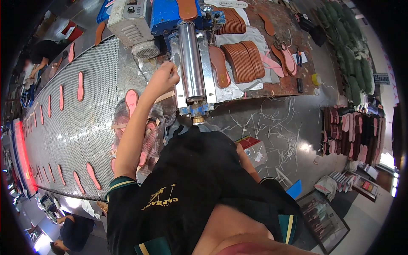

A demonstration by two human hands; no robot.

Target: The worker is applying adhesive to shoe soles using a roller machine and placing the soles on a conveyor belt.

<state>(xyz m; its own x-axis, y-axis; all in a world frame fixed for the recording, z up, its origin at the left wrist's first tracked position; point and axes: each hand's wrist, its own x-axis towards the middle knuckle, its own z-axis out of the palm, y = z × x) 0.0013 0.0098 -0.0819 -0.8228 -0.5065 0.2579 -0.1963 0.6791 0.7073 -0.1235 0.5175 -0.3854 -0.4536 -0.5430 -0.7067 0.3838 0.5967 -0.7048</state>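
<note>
My left hand (pixel 164 79) is curled into a fist beside the shiny metal roller (pixel 192 63) of a blue machine; nothing shows sticking out of it. A brown insole (pixel 187 9) lies at the far end of the roller. Just right of the roller rests another brown insole (pixel 219 68), against a stack of brown insoles (pixel 244 63). Under my left forearm is a mesh-covered heap with pink insoles, one pink insole (pixel 131 101) on top. My right hand (pixel 239 149) is low beside my body; its fingers are hidden.
On the left runs a mesh conveyor (pixel 80 131) with pink insoles in rows. A grey control box (pixel 129 19) stands beyond it. Farther right on the worktable lie pink straps and insoles (pixel 278 61) and yellow tape (pixel 316 79). White strips (pixel 272 127) litter the floor near a loaded rack (pixel 352 131).
</note>
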